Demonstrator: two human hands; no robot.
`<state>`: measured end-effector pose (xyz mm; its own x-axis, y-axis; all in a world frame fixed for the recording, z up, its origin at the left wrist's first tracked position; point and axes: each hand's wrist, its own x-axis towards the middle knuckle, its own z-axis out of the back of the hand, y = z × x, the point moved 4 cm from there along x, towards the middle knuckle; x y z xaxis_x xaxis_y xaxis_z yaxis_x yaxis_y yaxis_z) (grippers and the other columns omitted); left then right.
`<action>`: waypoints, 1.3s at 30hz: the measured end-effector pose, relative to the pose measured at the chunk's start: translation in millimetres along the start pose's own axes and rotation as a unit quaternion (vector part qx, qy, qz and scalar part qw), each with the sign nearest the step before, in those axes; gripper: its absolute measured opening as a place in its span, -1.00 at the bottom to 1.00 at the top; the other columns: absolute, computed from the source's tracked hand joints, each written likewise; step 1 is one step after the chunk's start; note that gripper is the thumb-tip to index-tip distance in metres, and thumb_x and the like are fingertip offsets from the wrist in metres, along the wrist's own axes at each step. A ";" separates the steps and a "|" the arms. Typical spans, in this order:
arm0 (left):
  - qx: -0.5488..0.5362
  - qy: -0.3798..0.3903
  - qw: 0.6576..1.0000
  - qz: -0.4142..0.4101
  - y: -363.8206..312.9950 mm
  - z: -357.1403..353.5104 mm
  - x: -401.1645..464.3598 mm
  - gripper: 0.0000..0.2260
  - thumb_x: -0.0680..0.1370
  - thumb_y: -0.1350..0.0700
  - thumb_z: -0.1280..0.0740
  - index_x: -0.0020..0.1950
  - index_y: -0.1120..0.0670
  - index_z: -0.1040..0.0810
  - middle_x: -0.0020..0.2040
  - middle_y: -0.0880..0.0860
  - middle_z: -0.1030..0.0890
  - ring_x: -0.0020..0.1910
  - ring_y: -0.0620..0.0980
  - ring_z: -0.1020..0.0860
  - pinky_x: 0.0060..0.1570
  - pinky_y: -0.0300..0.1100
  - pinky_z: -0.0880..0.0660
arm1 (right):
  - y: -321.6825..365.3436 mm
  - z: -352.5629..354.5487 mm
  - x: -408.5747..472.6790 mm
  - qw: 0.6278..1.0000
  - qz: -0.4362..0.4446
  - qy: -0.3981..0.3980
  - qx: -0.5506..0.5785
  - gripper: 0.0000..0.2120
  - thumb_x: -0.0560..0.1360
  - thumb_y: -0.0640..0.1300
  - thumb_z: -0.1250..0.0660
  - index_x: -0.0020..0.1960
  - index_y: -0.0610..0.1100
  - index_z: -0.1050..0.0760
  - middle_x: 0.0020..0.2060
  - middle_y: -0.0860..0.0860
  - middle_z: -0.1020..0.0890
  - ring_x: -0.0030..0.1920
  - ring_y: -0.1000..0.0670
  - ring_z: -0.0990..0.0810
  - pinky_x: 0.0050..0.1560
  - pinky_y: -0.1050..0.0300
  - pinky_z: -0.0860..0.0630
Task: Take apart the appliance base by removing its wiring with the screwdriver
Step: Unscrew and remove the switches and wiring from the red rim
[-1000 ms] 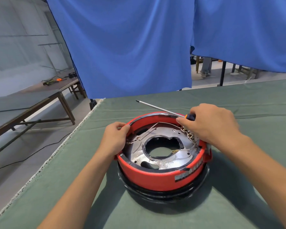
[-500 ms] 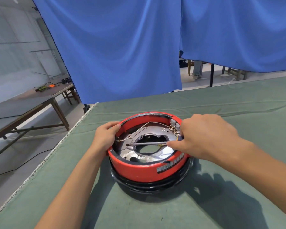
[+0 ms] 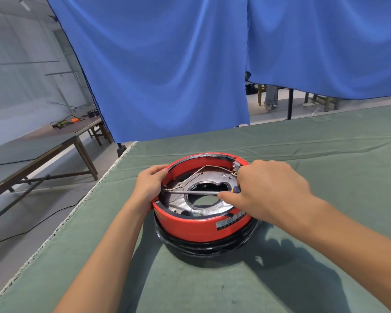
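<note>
Right grip (image 3: 269, 190) holds screwdriver (image 3: 194, 192); left grip (image 3: 150, 185) clasps appliance base (image 3: 196, 227), label (image 3: 229, 222) unreadable.

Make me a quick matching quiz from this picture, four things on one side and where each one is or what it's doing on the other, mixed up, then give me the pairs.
Things:
1. left hand
2. right hand
3. screwdriver
4. appliance base

States:
A. lies across the central opening, tip toward the left rim
B. stands on the green cloth
C. grips the red rim on the left side
D. holds the tool's handle

Pairs: 1-C, 2-D, 3-A, 4-B
</note>
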<state>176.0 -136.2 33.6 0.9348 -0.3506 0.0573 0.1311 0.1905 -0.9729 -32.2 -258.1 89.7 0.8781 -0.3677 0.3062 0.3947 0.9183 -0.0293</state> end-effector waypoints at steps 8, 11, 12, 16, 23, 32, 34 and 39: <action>-0.017 -0.005 1.000 0.001 2.1 2.0 -1.0 -0.80 0.59 0.26 -0.22 0.15 0.23 -0.58 -0.02 0.13 -0.60 -0.06 0.03 -0.54 -0.14 -0.23 -0.50 | 5.4 1.9 -1.3 1.000 -0.002 0.005 -0.009 -0.58 0.51 0.28 -0.14 -0.25 -0.04 -0.47 -0.42 0.05 -0.29 -0.48 0.07 -0.22 -0.49 0.16 -0.05; -0.016 -0.008 1.000 0.005 3.7 1.7 0.8 -0.80 0.59 0.26 -0.23 0.15 0.22 -0.58 -0.01 0.14 -0.61 -0.05 0.04 -0.55 -0.03 -0.15 -0.48 | 7.3 2.7 -3.3 1.000 -0.005 0.010 -0.012 -0.58 0.52 0.27 -0.14 -0.24 -0.03 -0.50 -0.44 0.05 -0.31 -0.49 0.07 -0.23 -0.49 0.16 -0.06; -0.016 -0.008 1.000 0.005 4.3 1.5 1.5 -0.80 0.59 0.26 -0.22 0.15 0.22 -0.58 -0.02 0.14 -0.61 -0.06 0.04 -0.55 -0.05 -0.16 -0.49 | 8.6 2.8 -4.4 1.000 -0.008 0.013 -0.012 -0.58 0.52 0.27 -0.14 -0.24 -0.03 -0.49 -0.45 0.05 -0.31 -0.49 0.06 -0.22 -0.49 0.16 -0.06; -0.017 -0.014 1.000 0.002 6.5 0.7 4.2 -0.81 0.59 0.26 -0.22 0.13 0.22 -0.59 -0.05 0.14 -0.60 -0.09 0.04 -0.54 -0.15 -0.23 -0.50 | 14.4 4.5 -8.0 0.999 -0.020 0.022 -0.012 -0.55 0.53 0.25 -0.13 -0.36 -0.05 -0.29 -0.44 0.04 -0.29 -0.48 0.04 -0.20 -0.49 0.15 -0.06; -0.010 -0.045 0.999 0.001 7.2 3.0 3.8 -0.82 0.60 0.27 -0.20 0.07 0.17 -0.59 -0.18 0.08 -0.59 -0.29 -0.05 -0.53 -0.24 -0.24 -0.50 | 25.9 9.4 -14.3 0.999 -0.025 0.029 -0.003 -0.56 0.55 0.19 -0.14 -0.37 -0.06 -0.21 -0.42 0.01 -0.26 -0.46 0.00 -0.21 -0.47 0.12 -0.09; -0.029 -0.102 0.994 0.034 15.2 10.8 -2.5 -0.79 0.60 0.25 -0.15 0.03 0.12 -0.58 -0.15 0.09 -0.61 -0.17 0.07 -0.56 -0.06 -0.04 -0.53 | 46.3 13.5 -28.7 0.999 -0.012 0.037 0.019 -0.58 0.58 0.11 -0.12 -0.34 -0.10 -0.16 -0.42 0.00 -0.25 -0.29 -0.12 -0.36 -0.34 0.11 -0.23; -0.036 -0.117 0.992 0.039 16.7 12.0 -4.4 -0.78 0.58 0.26 -0.15 0.03 0.11 -0.58 -0.23 0.05 -0.59 -0.24 0.04 -0.55 -0.14 -0.07 -0.53 | 50.0 14.5 -29.9 0.999 -0.008 0.038 0.016 -0.59 0.59 0.06 -0.11 -0.36 -0.10 -0.15 -0.42 -0.01 -0.25 -0.34 -0.09 -0.33 -0.43 0.13 -0.16; -0.035 -0.175 0.982 0.062 17.9 12.5 -11.4 -0.73 0.52 0.27 -0.14 0.07 0.12 -0.59 -0.04 0.11 -0.63 -0.05 0.14 -0.59 0.05 0.05 -0.55 | 49.9 14.9 -31.5 0.999 -0.008 0.041 0.014 -0.63 0.59 0.02 -0.13 -0.34 -0.10 -0.19 -0.43 -0.01 -0.27 -0.38 -0.08 -0.34 -0.48 0.15 -0.10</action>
<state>171.8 -117.3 18.3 0.9999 0.0104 -0.0004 -0.0019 0.1448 -0.9895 -44.2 -198.4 92.8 0.8916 -0.3915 0.2275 0.4017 0.9158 0.0013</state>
